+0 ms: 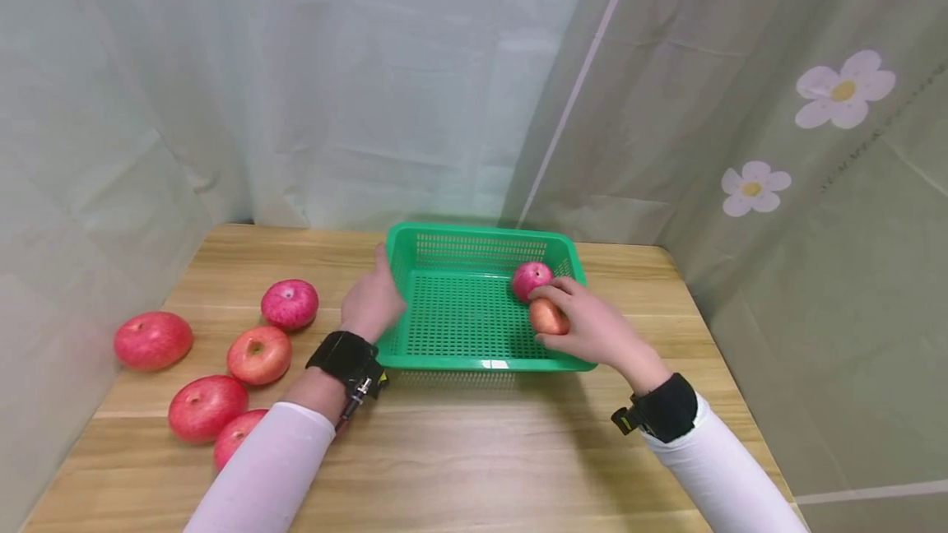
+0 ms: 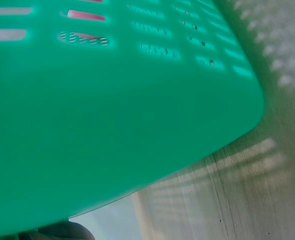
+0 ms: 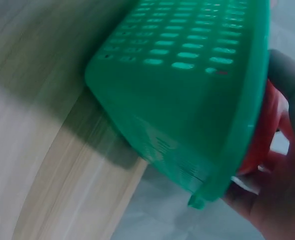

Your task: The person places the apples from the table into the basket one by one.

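Observation:
A green plastic basket (image 1: 467, 363) with slotted walls stands on the table. My left hand (image 1: 372, 303) grips its left rim; the left wrist view is mostly filled by the basket wall (image 2: 132, 110), and a bit of finger (image 2: 70, 230) shows at the rim. Inside the right end, my right hand (image 1: 591, 327) has its thumb and fingers curled round a light red apple (image 1: 546, 317). Just behind that one, a pinker apple (image 1: 529, 276) sits in the basket. In the right wrist view the held apple (image 3: 261, 132) is partly hidden by the rim.
Several more apples lie on the wooden table (image 1: 474, 459) to the left, among them a pink apple (image 1: 290, 304) and a large red apple (image 1: 153, 340). The left sleeve (image 1: 270, 467) partly covers one apple (image 1: 235, 434). Curtains (image 1: 385, 89) hang behind and beside the table.

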Demonstrator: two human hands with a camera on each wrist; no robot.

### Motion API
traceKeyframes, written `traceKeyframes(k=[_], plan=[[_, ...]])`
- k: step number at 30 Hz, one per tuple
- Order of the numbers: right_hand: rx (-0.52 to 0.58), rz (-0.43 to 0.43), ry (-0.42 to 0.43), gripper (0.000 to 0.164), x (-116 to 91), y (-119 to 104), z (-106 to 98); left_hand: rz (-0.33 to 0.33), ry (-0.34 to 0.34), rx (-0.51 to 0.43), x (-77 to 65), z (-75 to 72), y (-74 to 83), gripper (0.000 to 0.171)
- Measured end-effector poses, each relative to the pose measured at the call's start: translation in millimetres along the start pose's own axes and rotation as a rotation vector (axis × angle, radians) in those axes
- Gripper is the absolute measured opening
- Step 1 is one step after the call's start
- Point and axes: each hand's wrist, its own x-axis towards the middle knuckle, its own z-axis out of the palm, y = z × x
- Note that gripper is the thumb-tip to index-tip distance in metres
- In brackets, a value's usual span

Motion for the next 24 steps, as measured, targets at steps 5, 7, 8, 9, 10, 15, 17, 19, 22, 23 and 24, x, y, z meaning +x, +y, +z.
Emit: traceKeyframes(k=[5,7,8,9,10,15,17,19,22,23,24], plan=[[-0.011,-0.093,-0.118,0.056,11.7,4.5,8.7,-0.002,-0.004,0.001,0.0,0.1,0.1,0.114],[-0.024,-0.114,-0.147,0.054,14.7,5.5,11.4,-0.001,-0.004,-0.001,-0.3,0.3,0.3,0.114],[-0.033,-0.116,-0.161,0.054,15.9,6.0,12.5,-0.002,-0.004,-0.001,-0.5,0.3,0.6,0.114],[-0.042,-0.120,-0.168,0.053,16.8,6.1,13.5,-0.001,-0.003,-0.002,-0.6,0.4,0.7,0.114],[-0.050,-0.123,-0.173,0.053,17.5,6.2,14.6,0.001,-0.003,-0.001,-0.7,0.3,0.6,0.114],[-0.069,-0.132,-0.195,0.051,19.2,4.2,16.0,0.010,-0.005,0.003,-0.9,-0.8,0.5,0.113],[-0.073,-0.121,-0.207,0.051,19.4,3.1,16.1,0.011,-0.005,0.004,-0.9,-1.0,0.7,0.112],[-0.080,-0.107,-0.220,0.052,19.7,2.7,16.6,0.009,-0.002,0.006,-0.7,-0.9,1.1,0.112],[-0.107,-0.087,-0.251,0.053,20.2,3.1,18.1,0.005,-0.001,0.007,-0.3,-0.2,1.1,0.111],[-0.117,-0.082,-0.263,0.053,20.3,3.3,18.5,0.002,0.000,0.005,-0.2,0.1,1.1,0.112],[-0.127,-0.078,-0.272,0.053,20.4,3.4,19.1,0.001,0.000,0.004,-0.3,0.3,1.0,0.112]])
